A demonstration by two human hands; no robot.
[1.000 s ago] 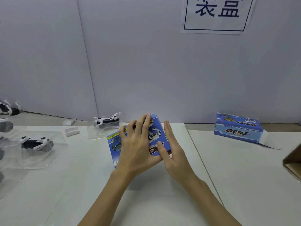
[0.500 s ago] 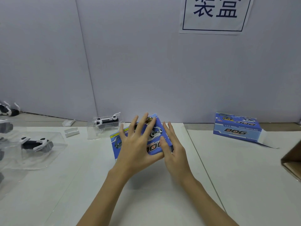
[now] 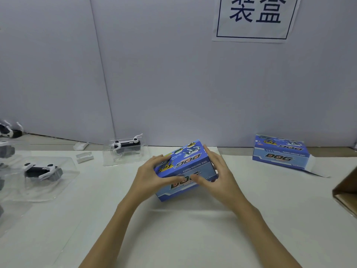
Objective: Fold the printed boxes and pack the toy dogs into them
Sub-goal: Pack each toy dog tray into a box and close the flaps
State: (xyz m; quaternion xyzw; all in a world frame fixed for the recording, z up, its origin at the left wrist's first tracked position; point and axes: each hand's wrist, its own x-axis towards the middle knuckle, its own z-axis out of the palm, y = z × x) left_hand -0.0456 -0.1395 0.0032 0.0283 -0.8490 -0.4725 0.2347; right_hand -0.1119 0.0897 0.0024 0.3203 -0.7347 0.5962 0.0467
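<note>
Blue box (image 3: pixel 188 167) now upright, left hand (image 3: pixel 148 176) and right hand (image 3: pixel 222 176) fingers clamped on it.

There is one view only, from a wide-angle camera worn on the person's head. It looks forward and down over the white desk (image 3: pixel 193 238), close enough that both forearms enter from the near edge and the left hand (image 3: pixel 148 176) and right hand (image 3: pixel 222 176) sit near the middle. It faces a pale wall (image 3: pixel 173 84) at the far edge of the desk, where a paper sign (image 3: pixel 255 18) is cut off at the top. The wide lens bends the wall seams and leaves things at the left and right edges partly cropped.
</note>
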